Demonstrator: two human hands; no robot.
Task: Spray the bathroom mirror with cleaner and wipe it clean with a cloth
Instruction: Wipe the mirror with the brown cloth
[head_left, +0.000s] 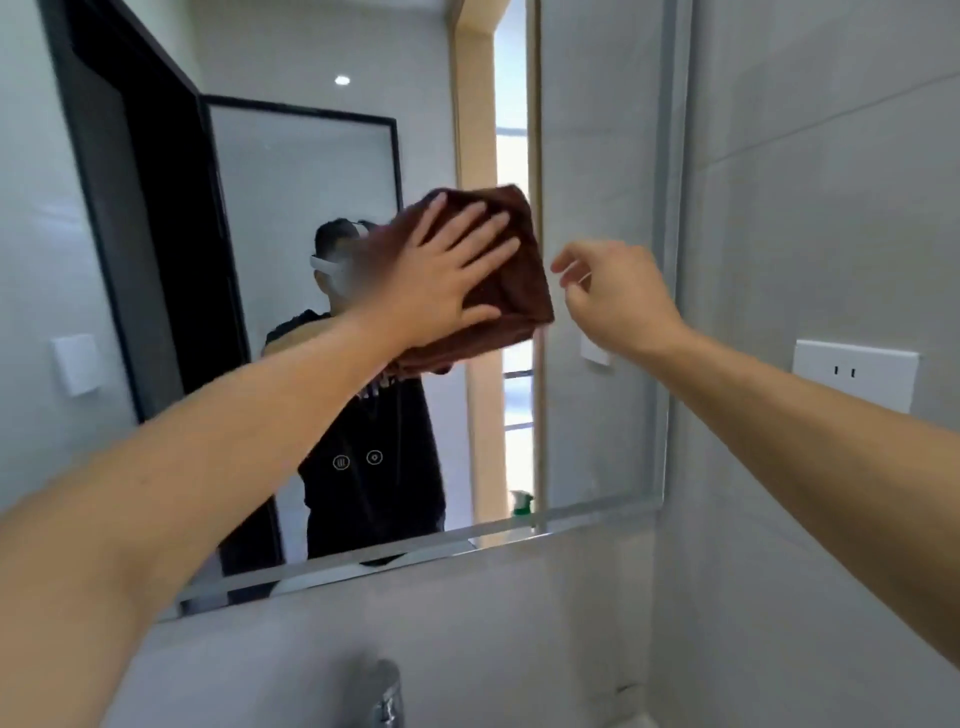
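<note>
A large wall mirror (291, 322) with a bevelled silver edge fills most of the view, mounted on pale grey tiled wall (810, 208) that runs on to the right and below it. The glass reflects a person in a dark shirt, a black-framed door and a lit doorway. A folded dark brown cloth (511, 270) lies flat against the mirror, right of the middle of the glass and near its right edge. The left hand (447, 270) presses the cloth onto the glass with a flat palm and straight, spread fingers, the bare forearm reaching up from the lower left. The right hand (610, 291) hangs in the air just beside the cloth's right edge, apart from it, holding nothing, its fingers loosely curled with thumb and forefinger near each other. On the wall right of the mirror sits a white wall socket (854, 375). A green spray bottle (521, 503) shows only as a reflection at the mirror's lower right. At the bottom edge the blurred top of a chrome tap (387, 693) pokes into view
</note>
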